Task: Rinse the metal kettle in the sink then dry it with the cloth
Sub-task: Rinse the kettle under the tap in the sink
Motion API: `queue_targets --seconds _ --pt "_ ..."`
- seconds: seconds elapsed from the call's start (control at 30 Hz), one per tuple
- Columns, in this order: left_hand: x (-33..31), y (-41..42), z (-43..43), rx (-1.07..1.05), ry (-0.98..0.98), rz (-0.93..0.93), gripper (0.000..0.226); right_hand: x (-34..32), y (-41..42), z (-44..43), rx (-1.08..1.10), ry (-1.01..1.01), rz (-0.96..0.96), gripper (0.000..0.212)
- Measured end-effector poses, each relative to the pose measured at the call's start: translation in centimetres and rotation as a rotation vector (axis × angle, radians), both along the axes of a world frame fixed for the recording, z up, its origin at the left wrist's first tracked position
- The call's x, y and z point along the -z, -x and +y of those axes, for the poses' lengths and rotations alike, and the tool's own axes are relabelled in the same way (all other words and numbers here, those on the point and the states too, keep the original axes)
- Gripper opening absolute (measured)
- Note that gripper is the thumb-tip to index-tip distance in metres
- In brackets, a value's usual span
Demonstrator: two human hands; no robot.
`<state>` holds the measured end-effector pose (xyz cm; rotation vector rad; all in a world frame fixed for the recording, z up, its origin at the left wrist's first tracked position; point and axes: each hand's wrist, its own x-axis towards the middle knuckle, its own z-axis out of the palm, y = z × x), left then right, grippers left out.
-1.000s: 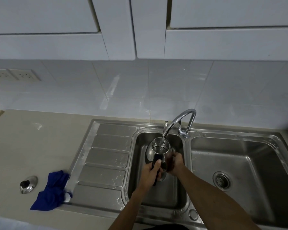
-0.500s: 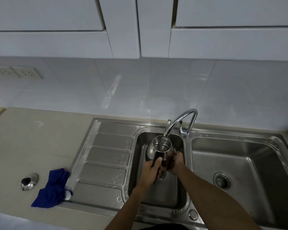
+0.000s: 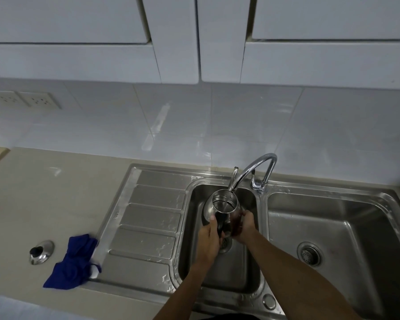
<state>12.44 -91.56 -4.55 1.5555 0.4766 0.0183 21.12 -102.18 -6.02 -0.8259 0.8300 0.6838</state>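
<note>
The metal kettle (image 3: pixel 222 205) is held upright over the small left basin of the steel sink (image 3: pixel 217 280), its open mouth under the spout of the curved tap (image 3: pixel 254 168). A thin stream of water appears to fall into it. My left hand (image 3: pixel 208 241) grips the kettle's dark handle on the near side. My right hand (image 3: pixel 245 226) clasps the kettle's right flank. The blue cloth (image 3: pixel 73 263) lies crumpled on the counter, at the left edge of the drainboard. The kettle's lid (image 3: pixel 41 251), shiny with a black knob, rests left of the cloth.
A ribbed drainboard (image 3: pixel 148 218) lies left of the basin, and a larger basin (image 3: pixel 346 239) with a drain strainer sits to the right. Beige counter (image 3: pixel 44 195) stretches left. Wall sockets (image 3: pixel 26 100) sit in the white tiles; white cupboards hang overhead.
The hands and kettle stay under the tap almost unmoved. The view has shifted slightly, so everything sits a little right and lower in frame.
</note>
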Motion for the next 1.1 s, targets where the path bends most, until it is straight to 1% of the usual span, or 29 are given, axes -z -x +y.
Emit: queue_targets --seconds 0.17,0.47,0.6,0.77,0.9,0.97,1.03,1.07,1.1 --pt "0.3 -0.2 0.1 0.004 0.004 -0.010 0.058 -0.4 0.0 -0.1 0.007 0.035 0.018 0.055" --pt "0.2 -0.4 0.0 0.008 -0.001 -0.006 0.057 -0.9 -0.1 -0.1 0.014 0.036 0.035 0.055" --pt "0.1 -0.3 -0.4 -0.053 0.009 -0.024 0.053 -1.3 0.0 0.1 0.017 0.043 0.034 0.054" --pt "0.0 -0.4 -1.2 -0.135 -0.084 -0.035 0.055 -2.8 0.4 0.1 0.006 0.094 0.045 0.051" --pt "-0.1 -0.7 -1.4 -0.170 -0.106 -0.053 0.054 -1.3 -0.4 -0.7 -0.020 0.143 0.022 0.050" --pt "-0.1 -0.9 -1.6 -0.180 -0.106 -0.055 0.055 0.6 -1.6 -1.3 0.019 0.243 -0.015 0.045" --pt "-0.2 -1.1 -1.7 -0.201 -0.101 -0.055 0.055 4.4 -4.0 -2.7 -0.034 0.435 -0.149 0.044" --pt "-0.2 -1.1 -1.7 -0.204 -0.099 -0.056 0.055 4.3 -4.8 -3.1 -0.111 0.558 -0.205 0.041" --pt "-0.2 -1.1 -1.8 -0.203 -0.094 -0.053 0.055 2.3 -5.2 -3.1 -0.165 0.685 -0.268 0.033"
